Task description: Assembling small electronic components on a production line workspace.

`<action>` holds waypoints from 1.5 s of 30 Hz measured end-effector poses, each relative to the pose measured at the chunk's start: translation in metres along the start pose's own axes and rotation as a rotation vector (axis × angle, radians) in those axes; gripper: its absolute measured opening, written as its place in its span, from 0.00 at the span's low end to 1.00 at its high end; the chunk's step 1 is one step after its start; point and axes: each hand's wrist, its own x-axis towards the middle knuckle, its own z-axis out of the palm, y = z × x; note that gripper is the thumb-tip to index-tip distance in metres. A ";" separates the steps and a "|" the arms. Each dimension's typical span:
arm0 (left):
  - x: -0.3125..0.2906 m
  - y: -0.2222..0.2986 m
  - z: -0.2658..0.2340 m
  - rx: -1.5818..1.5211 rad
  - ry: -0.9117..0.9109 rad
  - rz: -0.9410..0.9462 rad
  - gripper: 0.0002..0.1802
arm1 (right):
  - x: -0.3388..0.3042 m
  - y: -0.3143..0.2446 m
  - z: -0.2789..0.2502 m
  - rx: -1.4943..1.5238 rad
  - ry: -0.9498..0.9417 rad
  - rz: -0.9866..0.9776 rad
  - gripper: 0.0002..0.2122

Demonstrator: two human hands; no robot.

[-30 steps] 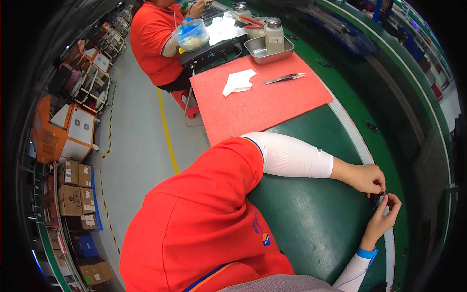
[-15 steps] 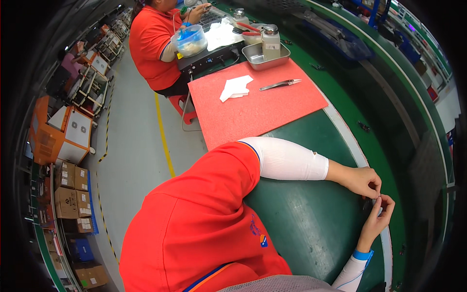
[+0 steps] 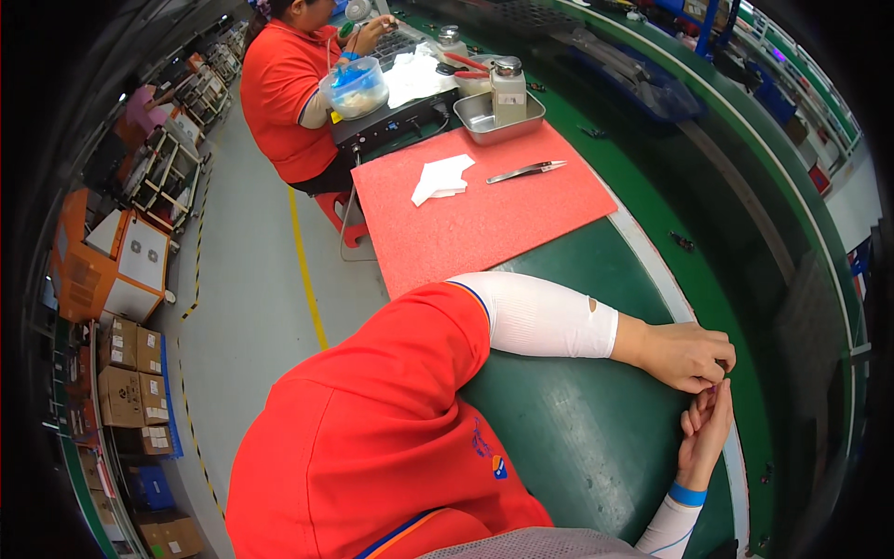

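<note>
My left hand (image 3: 687, 357), at the end of a white sleeve with a hole in it, has its fingers bent and pinched together. Its fingertips meet those of my right hand (image 3: 706, 436), which wears a blue wristband (image 3: 687, 494). The fingers of my right hand are pressed together, the outer ones curled in. A tiny purplish bit shows where the fingertips meet, too small and covered to name. Both hands are over the white edge strip of the green bench (image 3: 577, 419), beside the green conveyor belt (image 3: 745, 410).
Tweezers (image 3: 526, 172) and a folded white cloth (image 3: 442, 179) lie on a red mat (image 3: 494, 224). Behind them stand a metal tray (image 3: 484, 126) with a bottle (image 3: 509, 88), a black box (image 3: 396, 126) and a plastic tub (image 3: 357, 88). A co-worker (image 3: 289, 102) sits at the far left. Small dark parts (image 3: 682, 241) lie on the belt.
My right hand has turned, its fingers now straighter and closer together. My left hand has turned slightly over the fingertips. A dark patch between the hands is now hidden. The view has shifted slightly.
</note>
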 end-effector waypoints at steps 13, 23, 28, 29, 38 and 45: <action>-0.006 -0.005 0.004 -0.270 -0.050 -0.331 0.04 | 0.003 0.008 0.002 -0.623 0.114 -0.577 0.05; 0.004 0.000 -0.004 -0.762 -0.092 -0.673 0.05 | 0.004 0.003 -0.002 -0.254 0.118 -0.565 0.04; 0.004 0.000 -0.007 -0.042 -0.012 -0.009 0.05 | -0.002 -0.008 -0.004 -0.010 -0.064 -0.071 0.05; 0.004 0.001 -0.008 0.028 -0.036 0.095 0.05 | -0.001 -0.004 -0.006 -0.023 -0.051 -0.069 0.06; -0.005 -0.004 0.011 -0.155 -0.068 -0.288 0.06 | -0.004 0.006 0.005 -1.002 0.234 -0.952 0.03; -0.009 -0.010 0.003 -0.857 -0.124 -0.774 0.12 | 0.006 0.005 0.008 -0.931 0.208 -0.806 0.06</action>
